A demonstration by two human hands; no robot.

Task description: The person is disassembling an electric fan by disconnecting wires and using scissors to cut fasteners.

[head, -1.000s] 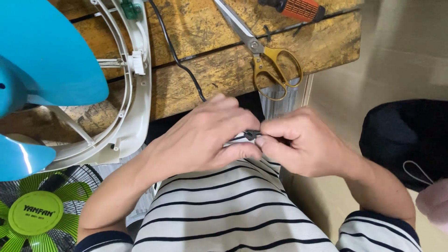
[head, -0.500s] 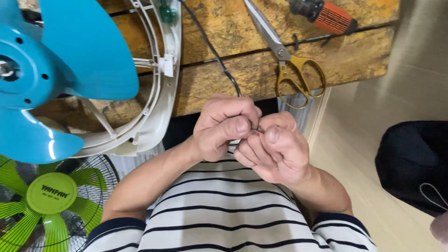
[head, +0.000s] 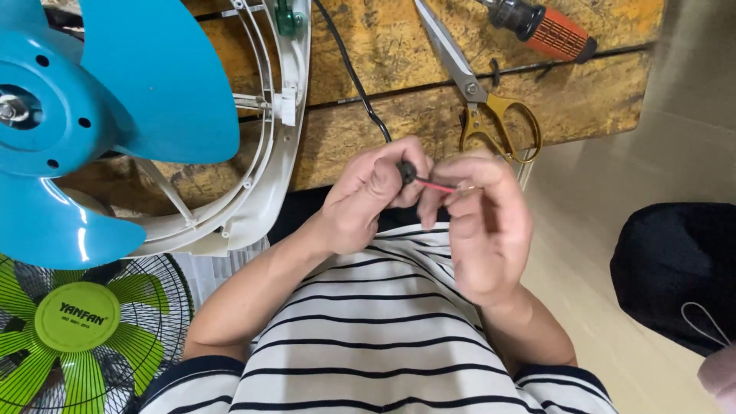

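Closest to the camera, over a black-and-white striped shirt (head: 383, 337), the 2 hands meet just below the table edge. The left hand (head: 372, 195) is curled tight around the end of a thin black power cord (head: 354, 77), its fingers clamped where the black sheath stops. From that sheath a short red inner wire (head: 437, 186) runs across to the right hand (head: 483, 222), whose thumb and forefinger are pinched shut on the wire's far end; whether bare copper shows there is too small to tell. The likeliest slip from here, as I judge it, is the thin red wire kinking or snapping if the 2 hands pull apart too hard, or the cord sliding through the left fist. Just beyond the hands, gold-handled steel scissors (head: 479, 107) lie on the worn yellow-brown wooden table (head: 583, 100), their loops hanging over its edge, near enough that a jerk of the right hand could knock them off. Further back rests a screwdriver with an orange ribbed handle (head: 548, 29). To the left sits a white plastic fan guard ring (head: 284, 153) with a blue 3-bladed fan rotor (head: 100, 115), and a green fan behind a wire grille (head: 77, 322) stands lower left.
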